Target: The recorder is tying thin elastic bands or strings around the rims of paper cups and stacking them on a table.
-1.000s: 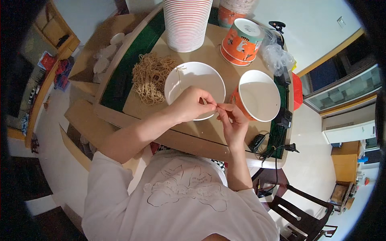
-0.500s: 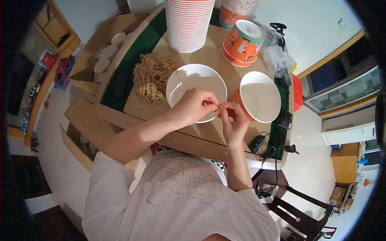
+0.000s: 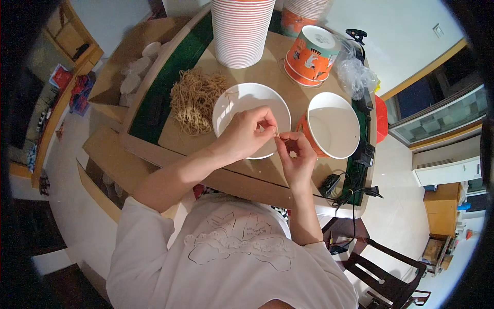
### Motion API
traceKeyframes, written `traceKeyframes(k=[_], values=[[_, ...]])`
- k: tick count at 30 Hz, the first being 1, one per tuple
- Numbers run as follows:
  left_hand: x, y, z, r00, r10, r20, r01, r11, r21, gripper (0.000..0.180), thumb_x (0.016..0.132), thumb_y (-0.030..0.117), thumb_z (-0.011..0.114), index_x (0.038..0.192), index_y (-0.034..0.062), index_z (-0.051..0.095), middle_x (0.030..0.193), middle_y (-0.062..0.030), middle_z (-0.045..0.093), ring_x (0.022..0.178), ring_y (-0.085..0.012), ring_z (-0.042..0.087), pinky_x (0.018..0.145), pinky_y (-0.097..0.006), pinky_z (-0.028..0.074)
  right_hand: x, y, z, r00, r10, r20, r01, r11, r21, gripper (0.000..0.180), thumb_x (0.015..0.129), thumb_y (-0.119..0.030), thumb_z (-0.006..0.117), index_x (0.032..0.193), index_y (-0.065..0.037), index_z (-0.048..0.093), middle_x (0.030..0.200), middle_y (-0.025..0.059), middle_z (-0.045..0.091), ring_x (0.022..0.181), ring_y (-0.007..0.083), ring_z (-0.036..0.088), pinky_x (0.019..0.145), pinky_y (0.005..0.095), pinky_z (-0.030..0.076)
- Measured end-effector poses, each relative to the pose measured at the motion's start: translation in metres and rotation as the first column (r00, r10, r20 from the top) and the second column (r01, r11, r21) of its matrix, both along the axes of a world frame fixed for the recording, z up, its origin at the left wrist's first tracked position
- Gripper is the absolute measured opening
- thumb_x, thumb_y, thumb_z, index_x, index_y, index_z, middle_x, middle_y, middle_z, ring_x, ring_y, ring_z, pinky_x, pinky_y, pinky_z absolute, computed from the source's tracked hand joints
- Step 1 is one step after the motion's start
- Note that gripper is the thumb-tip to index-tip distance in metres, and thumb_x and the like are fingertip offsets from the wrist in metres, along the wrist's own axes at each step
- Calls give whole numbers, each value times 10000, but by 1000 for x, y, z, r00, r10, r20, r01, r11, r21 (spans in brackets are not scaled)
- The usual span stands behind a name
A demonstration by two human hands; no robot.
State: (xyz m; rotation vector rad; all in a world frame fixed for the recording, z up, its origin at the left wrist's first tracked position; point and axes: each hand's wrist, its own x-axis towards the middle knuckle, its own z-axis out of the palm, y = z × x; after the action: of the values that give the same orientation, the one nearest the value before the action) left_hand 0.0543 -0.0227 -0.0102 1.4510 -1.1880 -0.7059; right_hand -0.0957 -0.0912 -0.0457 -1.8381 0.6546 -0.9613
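My left hand (image 3: 248, 132) and my right hand (image 3: 297, 157) meet fingertip to fingertip above the near side of a white-lined paper bucket (image 3: 254, 89). Between their pinched fingers is a short bit of thin tan string (image 3: 277, 133), mostly covered by the fingertips. Another thin strand shows at this bucket's left rim. To its left lies a loose, tangled heap of tan string (image 3: 195, 103). A second open paper bucket (image 3: 337, 129), orange outside and white inside, stands just right of my right hand.
Behind are a tall stack of nested buckets (image 3: 242, 36), an upside-down orange bucket (image 3: 311, 56) and a clear plastic bag (image 3: 357, 77). Black adapters and cables (image 3: 345, 190) lie at the table's right edge. Cardboard boxes (image 3: 110, 149) stand on the left, a dark chair (image 3: 386, 273) lower right.
Both hands have shifted slightly left. My left fingers have risen a little, with a small gap opening above my right fingertips. The buckets and string heap stay in place.
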Motion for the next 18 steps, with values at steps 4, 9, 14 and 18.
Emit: traceKeyframes(k=[4,9,14,18], values=[[1,1,1,1000,-17,11,17,1000,22,48,873,33,590,878,-2,559,797,-42,624,756,-79,603,652,-227,489,2,1,0,999,-31,-17,30,999,-45,86,835,-2,659,911,-4,618,766,0,612,643,33,548,581,176,435],[0,-1,1,999,10,49,-12,999,40,73,826,39,609,850,-18,572,793,-99,652,742,-163,648,621,-290,514,5,2,-1,997,-77,14,77,995,-64,50,837,-16,659,874,-5,627,721,-16,589,593,20,484,531,170,381],[2,0,-5,999,-11,50,10,1000,20,74,825,44,608,859,-16,582,795,-100,655,739,-164,651,618,-288,513,8,3,-7,994,-93,51,97,993,-72,50,843,-6,654,893,-1,648,710,-28,580,589,11,449,522,165,351],[-1,-1,-6,996,27,85,-23,999,-47,92,828,64,618,861,-16,588,804,-104,664,734,-187,658,620,-298,510,9,2,-13,994,-89,70,93,994,-65,63,844,-6,657,906,4,653,726,-28,584,597,9,443,528,166,346]])
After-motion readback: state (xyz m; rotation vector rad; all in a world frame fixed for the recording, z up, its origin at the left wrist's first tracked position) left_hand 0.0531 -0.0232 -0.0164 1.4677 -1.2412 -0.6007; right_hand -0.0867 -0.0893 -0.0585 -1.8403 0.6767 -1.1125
